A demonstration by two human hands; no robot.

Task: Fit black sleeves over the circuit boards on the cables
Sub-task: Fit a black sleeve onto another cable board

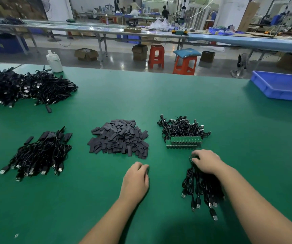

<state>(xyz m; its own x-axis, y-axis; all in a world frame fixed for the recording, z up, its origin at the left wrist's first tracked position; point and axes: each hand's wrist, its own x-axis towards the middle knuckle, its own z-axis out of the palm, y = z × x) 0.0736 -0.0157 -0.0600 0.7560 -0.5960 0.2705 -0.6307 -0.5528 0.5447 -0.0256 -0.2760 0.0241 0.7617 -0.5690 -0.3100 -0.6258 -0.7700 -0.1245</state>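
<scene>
Green table (159, 95), head view. L to R:

- Far L, ~10 o'clock: big heap of finished cables (23, 87); white bottle (54, 61) just behind it.
- Near L, ~9 o'clock: smaller sleeved bundle (39, 154), black sleeves on, USB plugs pointing toward me.
- Centre, 12 o'clock: loose pile of black sleeves (119, 137), flat cut pieces.
- Left hand (135, 180) just below that pile at its 6 o'clock, palm down on the table. Fingers (141, 167) loosely curled; can't tell if a sleeve is under them.
- ~1 o'clock: unsleeved cables (182, 128) w/ row of bare green circuit boards (185, 140) lined along the near edge.
- Right hand (206, 162) at ~2 o'clock on top of a second cable bundle (201, 189), fingers curled down over its far end, a board edge showing just beside the fingertips. Looks like it grips one board end.
- Far R, ~2 o'clock: blue tray (280, 87).

Step (judgement): picking the next board/cable from the R bundle; no sleeve on it yet.

Next: separate one cable w/o dragging the tangle, take one sleeve in L hand, open its mouth, line up w/ board, slide over fully.
</scene>
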